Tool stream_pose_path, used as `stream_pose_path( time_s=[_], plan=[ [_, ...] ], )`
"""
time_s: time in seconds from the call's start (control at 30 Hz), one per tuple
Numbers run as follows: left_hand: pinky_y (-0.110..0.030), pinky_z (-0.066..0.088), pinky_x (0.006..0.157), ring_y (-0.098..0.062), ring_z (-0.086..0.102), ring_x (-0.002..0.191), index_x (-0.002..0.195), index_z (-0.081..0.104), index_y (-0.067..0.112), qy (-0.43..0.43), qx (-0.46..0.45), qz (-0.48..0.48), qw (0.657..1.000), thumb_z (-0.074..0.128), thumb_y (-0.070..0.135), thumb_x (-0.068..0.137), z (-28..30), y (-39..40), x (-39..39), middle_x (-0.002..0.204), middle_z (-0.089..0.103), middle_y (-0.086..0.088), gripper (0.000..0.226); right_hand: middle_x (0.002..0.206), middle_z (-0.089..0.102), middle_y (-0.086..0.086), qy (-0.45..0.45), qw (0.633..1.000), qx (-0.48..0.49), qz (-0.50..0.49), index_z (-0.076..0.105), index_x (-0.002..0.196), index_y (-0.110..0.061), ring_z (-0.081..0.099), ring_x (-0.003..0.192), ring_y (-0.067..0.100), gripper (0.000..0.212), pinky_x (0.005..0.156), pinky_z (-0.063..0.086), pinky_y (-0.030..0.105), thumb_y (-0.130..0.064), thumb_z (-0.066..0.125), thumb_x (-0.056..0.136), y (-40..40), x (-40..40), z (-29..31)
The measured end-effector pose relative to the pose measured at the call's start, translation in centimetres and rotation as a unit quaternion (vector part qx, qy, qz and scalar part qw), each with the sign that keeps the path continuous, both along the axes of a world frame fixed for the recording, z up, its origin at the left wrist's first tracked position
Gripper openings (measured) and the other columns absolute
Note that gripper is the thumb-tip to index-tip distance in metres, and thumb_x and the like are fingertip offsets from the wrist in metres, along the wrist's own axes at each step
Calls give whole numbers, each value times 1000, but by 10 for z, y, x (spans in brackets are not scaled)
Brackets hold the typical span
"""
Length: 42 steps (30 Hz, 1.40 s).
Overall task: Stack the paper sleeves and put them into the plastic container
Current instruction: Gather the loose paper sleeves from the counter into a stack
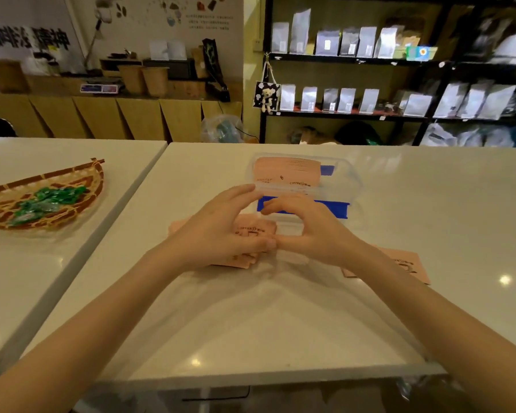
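Observation:
A clear plastic container (344, 186) with blue tape on its front wall stands on the white table, and pink paper sleeves (286, 172) lie inside it. In front of it lies a small pile of pink sleeves (258, 229). My left hand (218, 231) rests on this pile, fingers curved over it. My right hand (307, 231) meets it at the thumb tips, its fingers arched against the container's front wall. Whether either hand grips the pile is unclear. One more pink sleeve (405, 263) lies flat to the right, partly under my right forearm.
A woven basket (72, 177) with green wrapped items sits on the neighbouring table at the left, across a narrow gap. Behind the tables are a wooden counter and black shelves with silver bags. The table's near edge runs below my forearms.

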<state>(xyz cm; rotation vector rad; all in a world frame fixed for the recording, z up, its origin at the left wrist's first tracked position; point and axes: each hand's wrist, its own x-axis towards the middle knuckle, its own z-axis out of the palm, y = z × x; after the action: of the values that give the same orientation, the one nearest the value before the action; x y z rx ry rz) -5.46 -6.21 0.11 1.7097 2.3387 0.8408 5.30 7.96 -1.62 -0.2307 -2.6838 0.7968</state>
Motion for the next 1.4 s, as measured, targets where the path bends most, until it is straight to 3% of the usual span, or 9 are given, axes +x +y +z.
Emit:
stream_pose_path(
  time_s=[0.1,0.17,0.33,0.53,0.77,1.0,1.1,1.27,1.4],
  plan=[
    [11,16,81,22,22,102,134,34,30,-5,31,-60,998,61,43,76,7,24,22,122,30,28,65,123,55,-11,9,999,-23,-48,56,115,-28,46,112,2,44,97,37,22,-38,66,74,18,28,7],
    [5,23,85,16,30,109,133,36,28,-3,32,-78,996,60,45,76,7,41,33,125,37,26,64,119,57,-12,13,995,-36,-87,56,115,-27,49,108,2,44,95,39,22,-38,67,73,30,47,11],
    [-34,36,104,-13,37,129,135,34,28,17,-25,-100,995,57,58,71,-4,81,55,141,42,9,74,110,64,-10,-3,986,-45,-160,64,103,-26,56,103,8,29,94,43,31,-32,66,75,58,90,10],
    [-32,32,104,-13,33,132,138,26,31,42,-110,-125,985,58,57,71,-23,108,77,148,33,7,78,123,56,-12,-83,977,-50,-191,58,110,-36,44,110,5,41,94,35,27,-43,68,70,80,129,-5],
    [-28,39,94,-13,43,119,135,30,32,57,-132,-110,984,60,63,64,-41,118,77,137,44,8,83,129,50,-11,-146,971,-23,-187,49,122,-35,39,108,4,56,89,31,21,-44,68,70,86,143,-19],
    [-22,43,83,-4,45,96,130,33,34,5,-101,-89,991,67,52,66,-42,117,74,126,53,8,75,116,59,-11,-121,974,-25,-188,57,112,-31,47,98,1,45,81,38,14,-42,68,69,86,142,-19],
    [-22,44,83,-9,50,105,131,33,33,18,-88,-90,992,67,51,67,-36,112,72,126,54,7,75,106,59,-14,-104,976,-27,-191,61,106,-30,49,96,0,43,78,37,9,-39,73,66,84,138,-14],
    [-29,46,91,-13,50,113,127,41,29,33,-34,-73,996,70,41,69,-12,95,60,126,55,5,66,108,62,-6,-67,984,-16,-166,64,102,-27,54,98,9,37,81,45,19,-37,73,67,76,120,1],
    [-18,42,81,-9,49,106,122,51,24,25,11,-67,997,71,35,69,8,70,38,124,57,3,58,108,62,-8,-32,989,-24,-142,63,100,-30,55,95,11,39,71,44,14,-44,72,65,64,95,14]
  ],
)
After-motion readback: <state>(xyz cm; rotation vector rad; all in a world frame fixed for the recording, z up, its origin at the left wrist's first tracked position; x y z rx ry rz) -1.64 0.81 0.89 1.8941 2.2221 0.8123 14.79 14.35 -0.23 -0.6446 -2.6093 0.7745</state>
